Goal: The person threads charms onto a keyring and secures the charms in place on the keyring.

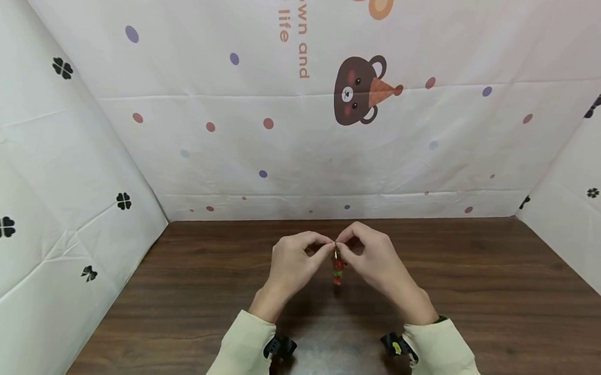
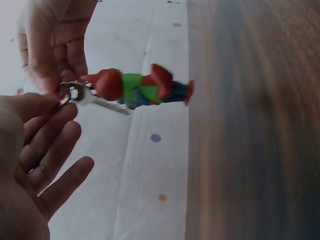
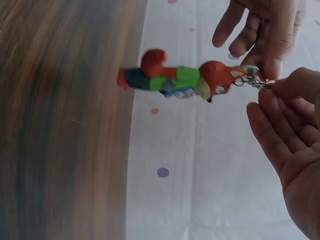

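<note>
A fox figure keychain [image 1: 338,267], orange-red with a green top and dark trousers, hangs below both hands over the table. My left hand [image 1: 292,262] pinches the metal key ring [image 2: 65,94] between thumb and forefinger. From the other side, the thumb and forefinger of my right hand [image 1: 378,261] pinch the same ring, their tips nearly meeting the left ones. A short chain [image 3: 250,82] joins the ring to the fox's head. Beside the figure in the left wrist view dangles a thin silvery piece, like a key [image 2: 112,106], blurred.
Under the hands spreads a dark brown wooden table [image 1: 215,284]. White printed cloth [image 1: 302,154] with dots and a bear's head rises at its back edge, and more white cloth [image 1: 45,159] stands along the left and right sides.
</note>
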Tool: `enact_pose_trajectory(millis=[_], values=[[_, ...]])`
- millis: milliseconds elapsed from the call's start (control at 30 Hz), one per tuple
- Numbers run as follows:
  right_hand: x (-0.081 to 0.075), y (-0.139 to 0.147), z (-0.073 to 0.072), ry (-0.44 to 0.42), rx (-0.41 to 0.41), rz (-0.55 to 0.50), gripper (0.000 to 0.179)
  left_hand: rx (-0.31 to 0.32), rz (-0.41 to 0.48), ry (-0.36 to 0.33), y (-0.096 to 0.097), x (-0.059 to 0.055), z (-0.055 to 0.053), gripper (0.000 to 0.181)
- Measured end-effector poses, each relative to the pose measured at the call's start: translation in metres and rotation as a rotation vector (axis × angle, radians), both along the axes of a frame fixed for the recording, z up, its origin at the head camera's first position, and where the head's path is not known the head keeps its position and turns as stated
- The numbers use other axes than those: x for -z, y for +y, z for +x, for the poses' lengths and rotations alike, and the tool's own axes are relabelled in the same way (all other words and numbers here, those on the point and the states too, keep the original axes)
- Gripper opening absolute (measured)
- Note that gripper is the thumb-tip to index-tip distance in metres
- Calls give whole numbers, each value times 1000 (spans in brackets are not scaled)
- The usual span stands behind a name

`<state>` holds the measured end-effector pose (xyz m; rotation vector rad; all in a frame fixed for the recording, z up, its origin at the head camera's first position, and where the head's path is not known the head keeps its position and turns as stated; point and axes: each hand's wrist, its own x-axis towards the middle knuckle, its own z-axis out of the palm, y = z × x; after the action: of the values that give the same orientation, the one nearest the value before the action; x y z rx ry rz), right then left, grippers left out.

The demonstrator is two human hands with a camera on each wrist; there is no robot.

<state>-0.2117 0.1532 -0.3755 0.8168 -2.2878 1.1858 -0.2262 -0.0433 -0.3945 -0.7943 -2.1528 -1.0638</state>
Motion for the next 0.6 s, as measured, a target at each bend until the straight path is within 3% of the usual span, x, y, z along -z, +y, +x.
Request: enact_pose_trajectory(millis=[100,233,433,600], values=[[1,-2,0,26,-14,4,20,-10,-33,35,-2,-1,0,7],[1,-2,-1,-54,11,-64,12,12,24,69,-1,0,-1,7],[1,-3,0,-162,35,-172,6,72,148,54,2,2,-2,5],[0,-3,0,-178,29,-204,6,62,159,49,2,1,-2,5]])
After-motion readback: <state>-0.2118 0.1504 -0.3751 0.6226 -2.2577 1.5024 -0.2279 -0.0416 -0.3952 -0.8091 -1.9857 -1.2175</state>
